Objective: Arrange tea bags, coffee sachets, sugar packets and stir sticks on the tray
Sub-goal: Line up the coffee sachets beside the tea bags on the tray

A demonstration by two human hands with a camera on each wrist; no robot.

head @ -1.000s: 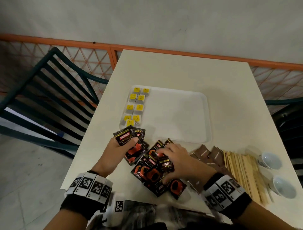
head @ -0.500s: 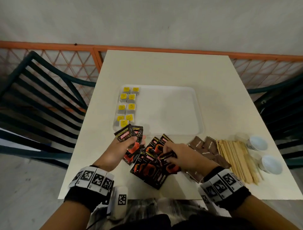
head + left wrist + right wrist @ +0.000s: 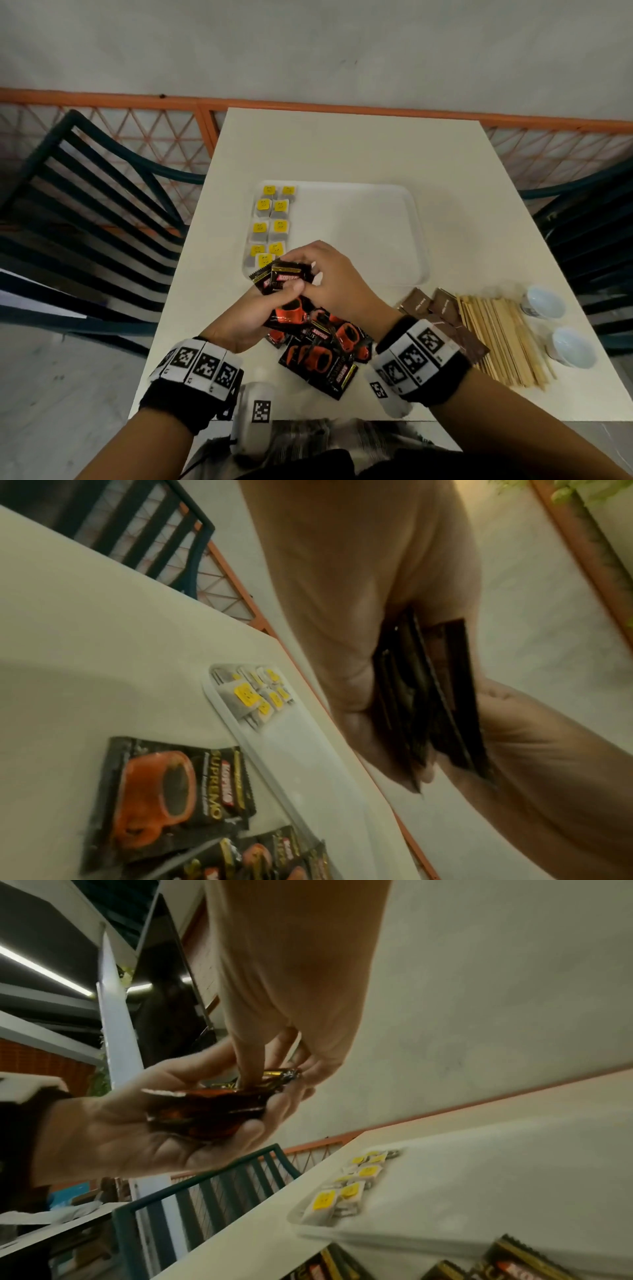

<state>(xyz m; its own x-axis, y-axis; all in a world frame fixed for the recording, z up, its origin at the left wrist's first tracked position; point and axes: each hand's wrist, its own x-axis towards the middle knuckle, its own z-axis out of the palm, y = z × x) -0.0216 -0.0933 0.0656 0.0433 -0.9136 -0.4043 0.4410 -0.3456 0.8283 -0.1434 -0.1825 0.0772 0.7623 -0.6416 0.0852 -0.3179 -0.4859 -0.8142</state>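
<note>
My left hand (image 3: 270,301) grips a small stack of black-and-orange coffee sachets (image 3: 282,279) just above the near edge of the white tray (image 3: 394,219). My right hand (image 3: 329,274) has its fingertips curled onto the top of that stack (image 3: 219,1104). More coffee sachets (image 3: 322,356) lie loose on the table below both hands. Yellow-tagged tea bags (image 3: 272,222) sit in two columns along the tray's left side. Brown sugar packets (image 3: 431,305) and wooden stir sticks (image 3: 500,339) lie on the table to the right.
Two small white cups (image 3: 544,301) stand at the table's right edge beyond the sticks. Dark slatted chairs (image 3: 89,205) flank the table on both sides. An orange mesh railing (image 3: 171,137) runs behind the table.
My right hand has left the loose pile and risen to meet the stack in my left hand. My left hand has lifted a little with its sachets.
</note>
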